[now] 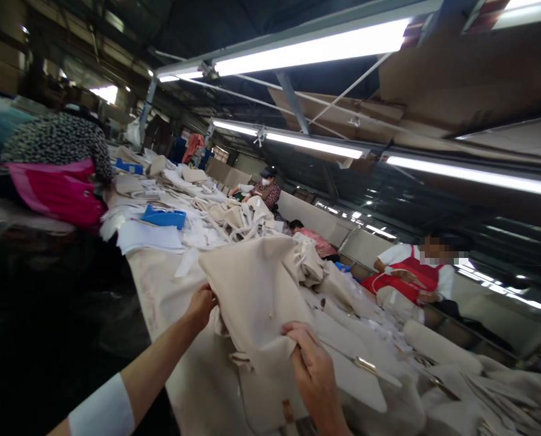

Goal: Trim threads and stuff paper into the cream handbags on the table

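A beige bag [256, 284] of smooth, leather-like material is held up over the table, tilted, its broad panel facing me. At its left edge my left hand [202, 307] is closed, the fingertips partly hidden behind the material. My right hand [310, 360] pinches the lower right edge between thumb and fingers. Below hangs or lies a beige flap [265, 393] with a small brown-gold fitting [287, 412]; I cannot tell whether it belongs to the same bag. To the right of my right hand lie beige pieces with a metal clasp [365, 364].
The long table [150, 297] bears heaps of beige pieces [234, 212], white sheets [150, 237] and a blue tray [164, 217]. A person in a pink apron [52, 188] bends at the left. Across the table sits a person in a red apron [402, 272]; others work farther back.
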Available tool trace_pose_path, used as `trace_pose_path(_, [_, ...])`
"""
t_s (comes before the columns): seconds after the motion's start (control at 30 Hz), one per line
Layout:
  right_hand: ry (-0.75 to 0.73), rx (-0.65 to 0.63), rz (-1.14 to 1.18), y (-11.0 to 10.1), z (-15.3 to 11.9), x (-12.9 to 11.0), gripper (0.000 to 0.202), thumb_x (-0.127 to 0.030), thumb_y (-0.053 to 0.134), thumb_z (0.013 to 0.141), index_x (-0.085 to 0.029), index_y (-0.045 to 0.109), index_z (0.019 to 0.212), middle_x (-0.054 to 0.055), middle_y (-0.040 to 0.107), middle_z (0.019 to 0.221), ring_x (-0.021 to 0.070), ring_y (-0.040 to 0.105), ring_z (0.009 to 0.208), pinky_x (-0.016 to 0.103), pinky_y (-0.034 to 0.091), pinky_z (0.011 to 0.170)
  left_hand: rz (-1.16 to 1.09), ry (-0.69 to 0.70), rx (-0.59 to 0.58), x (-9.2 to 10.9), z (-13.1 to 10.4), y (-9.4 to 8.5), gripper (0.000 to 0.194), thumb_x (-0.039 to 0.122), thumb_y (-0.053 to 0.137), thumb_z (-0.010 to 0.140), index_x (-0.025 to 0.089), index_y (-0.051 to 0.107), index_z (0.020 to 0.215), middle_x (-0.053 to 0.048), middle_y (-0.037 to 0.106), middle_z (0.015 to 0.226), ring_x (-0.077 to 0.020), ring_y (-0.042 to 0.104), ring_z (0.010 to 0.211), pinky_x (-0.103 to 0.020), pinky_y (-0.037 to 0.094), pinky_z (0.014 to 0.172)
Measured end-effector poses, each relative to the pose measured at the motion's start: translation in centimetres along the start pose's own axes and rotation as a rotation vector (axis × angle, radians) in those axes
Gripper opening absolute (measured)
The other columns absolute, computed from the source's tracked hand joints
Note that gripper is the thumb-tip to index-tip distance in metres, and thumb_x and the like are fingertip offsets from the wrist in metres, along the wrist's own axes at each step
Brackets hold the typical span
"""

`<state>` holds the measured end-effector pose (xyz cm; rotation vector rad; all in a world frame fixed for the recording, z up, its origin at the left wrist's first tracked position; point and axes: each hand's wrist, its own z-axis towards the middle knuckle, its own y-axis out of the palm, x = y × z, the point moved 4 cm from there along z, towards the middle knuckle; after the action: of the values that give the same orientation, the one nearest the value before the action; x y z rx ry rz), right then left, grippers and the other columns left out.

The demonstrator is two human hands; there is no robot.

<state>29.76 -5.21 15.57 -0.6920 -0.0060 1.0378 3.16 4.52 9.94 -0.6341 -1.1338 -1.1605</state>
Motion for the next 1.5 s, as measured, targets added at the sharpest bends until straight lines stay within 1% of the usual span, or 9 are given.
trace_pose_path(0.1, [-0.041,0.046,-0.017,2.4,-1.4,0.6,0.025,-0.011,0.043,0.086,-0.024,0.065,0.085,0.005,0.073,0.103,0.0184,0.067,0.098,0.027,0.05,0.083,0.034,-0.04,0.266,0.1,-2.5,-5.3,0.041,0.012,0.051,0.078,0.016,0.06,0.118,-0.014,0.068,0.113,-0.0299,0.063,0.114,-0.052,0.05,0.099])
trace_pose_path(0.2, [-0.053,0.078,0.002,3.3,-2.2,1.3,0.023,-0.01,0.048,0.084,-0.024,0.066,0.088,0.005,0.073,0.107,0.0186,0.068,0.101,0.028,0.05,0.085,0.185,0.301,0.38,3.7,-6.0,-8.8,0.042,0.022,0.05,0.09,0.023,0.054,0.131,-0.011,0.051,0.145,-0.0275,0.045,0.137,-0.05,0.035,0.116])
trace_pose_path(0.3, [-0.03,0.091,0.064,3.9,-3.4,1.2,0.019,-0.012,0.055,0.083,-0.024,0.069,0.085,0.006,0.072,0.109,0.0201,0.066,0.105,0.03,0.05,0.089,0.526,0.857,-0.096,8.1,-9.1,-6.2,0.034,0.026,0.049,0.096,0.026,0.061,0.128,-0.008,0.054,0.145,-0.0263,0.043,0.14,-0.05,0.026,0.121])
trace_pose_path(0.4, [0.062,0.149,0.215,4.7,-4.9,0.5,0.011,-0.015,0.065,0.079,-0.024,0.071,0.079,0.006,0.072,0.109,0.022,0.065,0.106,0.032,0.05,0.089,0.751,1.012,-0.432,9.1,-10.2,-2.4,0.032,0.031,0.052,0.097,0.022,0.064,0.125,-0.009,0.061,0.139,-0.0295,0.039,0.142,-0.055,0.02,0.122])
trace_pose_path(0.67, [0.715,0.84,1.157,7.4,-7.0,-0.5,0.003,-0.03,0.071,0.078,-0.029,0.069,0.081,-0.007,0.076,0.092,0.014,0.068,0.084,0.027,0.055,0.076,0.775,0.989,-0.378,6.0,-9.5,-0.6,0.032,0.031,0.053,0.096,0.015,0.063,0.122,-0.016,0.054,0.145,-0.0309,0.034,0.146,-0.057,0.024,0.121])
trace_pose_path(0.8, [1.007,0.64,1.322,10.3,-5.7,-1.9,0.035,-0.053,0.065,0.083,-0.027,0.07,0.108,0.0,0.078,0.097,0.0213,0.072,0.091,0.036,0.059,0.078,0.718,0.968,-0.368,5.4,-9.7,-0.9,0.03,0.029,0.056,0.094,0.015,0.063,0.12,-0.017,0.055,0.143,-0.0314,0.032,0.146,-0.057,0.023,0.121])
trace_pose_path(0.9, [1.095,0.414,1.361,11.6,-4.3,-2.6,0.059,-0.047,0.078,0.073,-0.023,0.063,0.125,0.005,0.077,0.105,0.0243,0.072,0.097,0.039,0.06,0.082,0.621,0.92,-0.396,5.4,-9.5,-0.8,0.027,0.025,0.061,0.091,0.015,0.064,0.117,-0.017,0.057,0.14,-0.0324,0.037,0.143,-0.058,0.023,0.12])
trace_pose_path(1.2, [1.069,0.512,1.194,11.5,-3.5,-1.5,0.083,-0.042,0.088,0.058,-0.015,0.059,0.131,0.008,0.078,0.096,0.0272,0.074,0.087,0.039,0.062,0.074,0.068,0.356,-0.51,7.3,-8.0,-1.2,0.021,0.005,0.071,0.07,0.017,0.065,0.086,-0.01,0.064,0.113,-0.0241,0.059,0.111,-0.037,0.043,0.1])
trace_pose_path(1.5, [0.972,0.387,1.013,11.7,-4.4,0.1,0.084,-0.051,0.08,0.07,-0.021,0.051,0.143,0.008,0.073,0.118,0.0266,0.069,0.104,0.036,0.059,0.082,0.07,0.211,-0.449,6.9,-8.0,0.4,0.012,0.007,0.067,0.072,0.016,0.06,0.069,-0.008,0.059,0.104,-0.0212,0.055,0.105,-0.033,0.039,0.098])
